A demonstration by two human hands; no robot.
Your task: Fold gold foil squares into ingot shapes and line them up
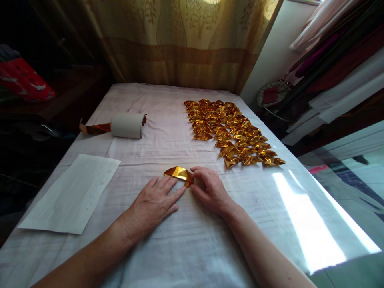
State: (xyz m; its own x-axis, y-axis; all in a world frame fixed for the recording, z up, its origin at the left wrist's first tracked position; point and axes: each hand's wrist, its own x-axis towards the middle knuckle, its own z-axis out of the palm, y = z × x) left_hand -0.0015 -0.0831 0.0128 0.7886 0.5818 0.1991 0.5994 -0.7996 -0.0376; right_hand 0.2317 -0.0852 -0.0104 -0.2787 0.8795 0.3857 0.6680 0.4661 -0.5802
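Pressed a folded gold foil paper piece (179,174) at lower centre on the cloth-covered surface (168,132): left hand (154,204) flat and open against its edge, right hand (210,189) curled, pinching its right corner. Best creased firmly, edges aligned like the rows of finished gold foil folds (232,132) at upper right.
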